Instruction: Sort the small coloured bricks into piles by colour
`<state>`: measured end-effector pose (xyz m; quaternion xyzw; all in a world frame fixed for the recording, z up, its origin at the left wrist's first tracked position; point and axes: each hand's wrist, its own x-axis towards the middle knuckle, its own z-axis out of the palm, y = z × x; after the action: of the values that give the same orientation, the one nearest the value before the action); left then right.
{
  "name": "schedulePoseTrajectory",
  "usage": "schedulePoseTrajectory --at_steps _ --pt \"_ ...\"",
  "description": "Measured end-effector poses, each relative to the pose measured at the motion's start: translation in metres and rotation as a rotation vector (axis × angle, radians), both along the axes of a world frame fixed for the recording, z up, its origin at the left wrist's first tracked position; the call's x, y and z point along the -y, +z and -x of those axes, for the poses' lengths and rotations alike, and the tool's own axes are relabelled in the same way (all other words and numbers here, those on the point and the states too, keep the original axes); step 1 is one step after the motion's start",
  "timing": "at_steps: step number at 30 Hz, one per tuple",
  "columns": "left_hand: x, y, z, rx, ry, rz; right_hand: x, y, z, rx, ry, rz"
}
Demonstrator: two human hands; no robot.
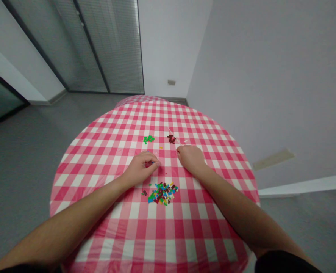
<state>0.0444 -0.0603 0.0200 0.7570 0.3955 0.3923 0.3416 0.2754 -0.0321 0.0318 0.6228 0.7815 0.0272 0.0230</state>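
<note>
My left hand [141,167] is over the middle of the table, thumb and fingers curled together. A bit of blue [152,162] shows in the gap between them; whether it is held or lies on the cloth I cannot tell. To the right, my right hand [191,157] is closed in a fist on or just above the cloth, its fingertips hidden. A mixed heap of small toy building bricks [162,193] lies nearer me. Beyond my hands are a group of green bricks [149,139] and a group of dark brown bricks [171,139].
A red-and-white checked cloth [179,231] covers the round table. A lone yellow brick [161,148] lies between the two groups, and small white pieces [186,141] lie near my right hand. A wall [270,94] stands close on the right.
</note>
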Motion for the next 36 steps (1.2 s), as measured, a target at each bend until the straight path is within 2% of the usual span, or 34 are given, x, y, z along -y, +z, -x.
schedulePoseTrajectory --at_steps 10,18,24,28,36 --pt "0.000 0.001 0.001 -0.009 0.005 0.014 -0.005 -0.002 -0.006 -0.122 -0.046 -0.015" --pt "0.000 0.002 0.003 -0.027 -0.013 0.038 -0.002 0.014 -0.014 -0.214 -0.036 0.060" --pt "0.000 0.001 0.003 -0.030 -0.003 0.035 -0.003 0.017 -0.022 -0.193 0.028 0.102" --pt "-0.001 0.000 0.003 -0.028 -0.009 0.031 0.000 0.015 -0.017 -0.145 0.090 0.126" --pt "-0.003 0.000 0.004 -0.044 -0.027 0.032 -0.001 0.013 -0.010 -0.075 0.113 0.167"
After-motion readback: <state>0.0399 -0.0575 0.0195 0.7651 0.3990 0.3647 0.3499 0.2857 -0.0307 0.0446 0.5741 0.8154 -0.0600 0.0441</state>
